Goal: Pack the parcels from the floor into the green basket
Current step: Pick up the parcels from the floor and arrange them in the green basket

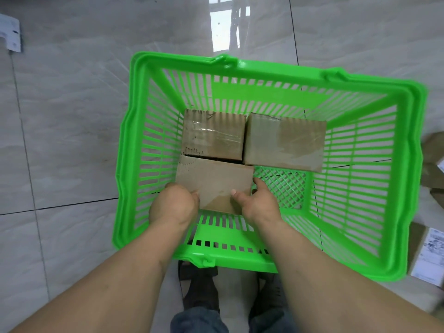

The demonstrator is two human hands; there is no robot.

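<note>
The green basket stands on the tiled floor in front of me. Two taped cardboard parcels lie side by side at its far end, one on the left and one on the right. A third cardboard parcel sits low in the near left part of the basket, against the far left one. My left hand grips its near left corner. My right hand holds its near right edge, thumb on top and fingers down the side.
More parcels lie on the floor right of the basket: brown cardboard and a box with a white label. A white object sits at the far left. My feet stand just behind the basket's near rim.
</note>
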